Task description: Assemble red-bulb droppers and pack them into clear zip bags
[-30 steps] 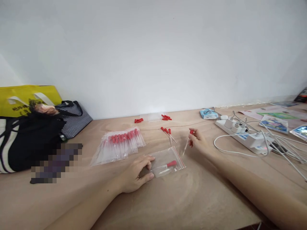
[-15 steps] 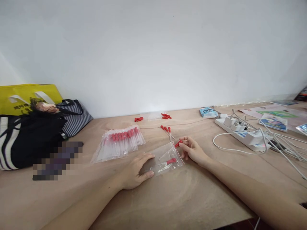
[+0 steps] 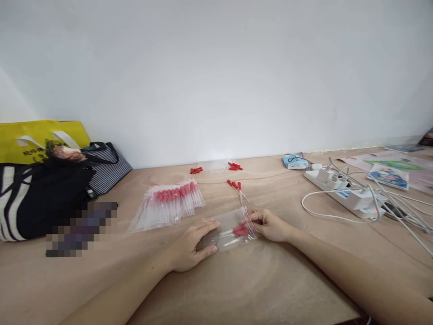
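A clear zip-lock bag point(image 3: 230, 243) lies on the table between my hands. Inside it are droppers with red rubber bulbs point(image 3: 241, 230) and clear stems; it looks like two. My left hand point(image 3: 192, 246) rests over the bag's closed end, thumb and forefinger spread apart along its two edges. At the mouth, beside the red zip line, the fingers of my right hand point(image 3: 270, 225) are closed on the bag, their tips partly hidden. Just beyond the bag lie three loose droppers point(image 3: 239, 186), bulbs pointing away from me.
Filled bags of droppers point(image 3: 169, 203) overlap at left. Red bulbs point(image 3: 196, 170) and clear tubes point(image 3: 218, 166) lie near the wall. A power strip point(image 3: 352, 198) with tangled cables and a blue mask point(image 3: 295, 161) sit right. Bags point(image 3: 43, 198) stand far left.
The dropper my right hand was pushing in at the bag's mouth now lies inside, next to the other one. My right fingers have shifted to the bag's mouth. The left hand has barely moved.
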Demonstrator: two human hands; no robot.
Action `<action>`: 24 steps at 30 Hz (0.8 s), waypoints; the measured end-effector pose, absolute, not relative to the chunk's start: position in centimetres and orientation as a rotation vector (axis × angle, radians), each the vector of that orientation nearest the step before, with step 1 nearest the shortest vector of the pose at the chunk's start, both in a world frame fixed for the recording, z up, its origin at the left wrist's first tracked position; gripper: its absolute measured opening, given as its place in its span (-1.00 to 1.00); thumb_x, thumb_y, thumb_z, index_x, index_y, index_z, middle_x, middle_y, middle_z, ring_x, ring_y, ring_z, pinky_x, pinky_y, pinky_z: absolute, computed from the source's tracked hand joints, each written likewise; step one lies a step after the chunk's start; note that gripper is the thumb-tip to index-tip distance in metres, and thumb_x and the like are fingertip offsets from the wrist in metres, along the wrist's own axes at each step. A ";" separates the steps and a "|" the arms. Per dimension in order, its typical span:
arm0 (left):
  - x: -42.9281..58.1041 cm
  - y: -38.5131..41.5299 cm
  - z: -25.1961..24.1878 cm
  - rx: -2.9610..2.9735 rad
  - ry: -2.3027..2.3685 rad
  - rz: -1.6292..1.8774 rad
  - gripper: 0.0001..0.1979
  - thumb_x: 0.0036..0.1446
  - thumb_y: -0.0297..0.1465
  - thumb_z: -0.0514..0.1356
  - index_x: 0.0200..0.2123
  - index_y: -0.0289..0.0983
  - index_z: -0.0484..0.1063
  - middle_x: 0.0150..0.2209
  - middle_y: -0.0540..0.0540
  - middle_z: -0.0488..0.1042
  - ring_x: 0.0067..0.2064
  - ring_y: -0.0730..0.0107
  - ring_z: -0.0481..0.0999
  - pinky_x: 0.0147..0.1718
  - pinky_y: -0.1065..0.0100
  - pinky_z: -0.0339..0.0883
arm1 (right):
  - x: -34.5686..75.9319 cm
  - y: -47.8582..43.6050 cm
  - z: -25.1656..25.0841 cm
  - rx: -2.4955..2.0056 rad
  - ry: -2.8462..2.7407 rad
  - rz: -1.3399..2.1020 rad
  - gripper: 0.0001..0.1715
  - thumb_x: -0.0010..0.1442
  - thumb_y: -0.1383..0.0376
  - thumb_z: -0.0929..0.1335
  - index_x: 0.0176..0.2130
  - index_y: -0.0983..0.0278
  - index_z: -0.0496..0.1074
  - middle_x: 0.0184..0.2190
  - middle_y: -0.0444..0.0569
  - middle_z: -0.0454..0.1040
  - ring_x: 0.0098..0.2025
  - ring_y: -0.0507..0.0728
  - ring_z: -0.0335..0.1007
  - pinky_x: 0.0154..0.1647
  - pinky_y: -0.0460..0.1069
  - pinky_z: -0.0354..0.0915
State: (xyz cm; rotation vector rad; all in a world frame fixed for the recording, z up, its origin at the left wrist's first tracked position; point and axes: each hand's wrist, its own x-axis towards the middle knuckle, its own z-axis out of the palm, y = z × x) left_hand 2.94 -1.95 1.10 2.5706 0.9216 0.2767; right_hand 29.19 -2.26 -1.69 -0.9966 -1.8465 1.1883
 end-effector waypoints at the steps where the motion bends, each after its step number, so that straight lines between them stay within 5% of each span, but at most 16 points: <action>1: 3.0 -1.9 1.1 2.588 0.890 0.282 -0.53 0.12 -0.22 0.04 0.09 -0.22 0.15 0.11 -0.12 0.20 0.15 0.20 0.12 0.12 0.08 -0.05 | 29.4 -2.1 -1.6 -1.003 -1.878 1.170 -0.70 0.01 0.14 0.30 -0.50 0.33 0.43 -0.44 -0.06 0.39 -0.45 -0.03 0.28 -0.47 -0.13 0.21; 5: 2.9 -1.7 0.9 2.618 0.850 0.309 -0.59 0.13 -0.24 0.04 0.04 -0.22 0.25 0.11 -0.13 0.22 0.13 0.23 0.16 0.12 0.09 -0.04 | 30.3 0.0 -1.3 -1.335 -1.713 1.121 -0.73 -0.02 0.17 0.29 -0.44 0.34 0.41 -0.61 -0.14 0.34 -0.66 -0.08 0.11 -0.66 -0.16 0.09; 8: 2.8 -1.5 0.6 2.617 0.852 0.322 -0.59 0.13 -0.23 0.04 0.04 -0.21 0.26 0.10 -0.13 0.22 0.14 0.23 0.16 0.11 0.08 -0.03 | 30.4 3.2 -0.9 -1.542 -1.543 0.772 -0.80 -0.07 0.22 0.33 -0.47 0.34 0.36 -0.56 -0.12 0.37 -0.56 -0.05 0.23 -0.56 -0.16 0.15; 12: 2.8 -1.3 0.4 2.618 0.830 0.320 -0.58 0.13 -0.21 0.04 0.04 -0.21 0.25 0.10 -0.14 0.21 0.15 0.22 0.14 0.11 0.07 -0.04 | 29.0 7.4 -0.7 -1.764 -1.359 0.576 -0.61 -0.12 0.13 0.35 -0.30 0.34 0.35 -0.40 -0.02 0.43 -0.40 0.04 0.33 -0.49 -0.14 0.17; 19: 2.8 -1.4 0.8 2.610 0.820 0.300 -0.66 0.21 -0.28 -0.07 0.04 -0.15 0.24 0.11 -0.07 0.20 0.16 0.30 0.12 0.11 0.11 -0.04 | 27.2 10.9 -1.2 -1.858 -1.260 0.689 -0.77 -0.17 0.19 0.37 -0.62 0.30 0.33 -0.69 -0.09 0.33 -0.59 0.05 0.27 -0.63 -0.11 0.07; 24: 2.8 -1.5 0.8 2.598 0.815 0.315 -0.63 0.18 -0.26 -0.01 0.05 -0.16 0.23 0.11 -0.08 0.19 0.15 0.28 0.13 0.11 0.09 -0.03 | 28.0 10.5 -0.7 -1.732 -1.197 0.795 -0.83 -0.10 0.28 0.33 -0.62 0.30 0.31 -0.76 -0.16 0.23 -0.69 -0.02 0.13 -0.68 -0.12 0.01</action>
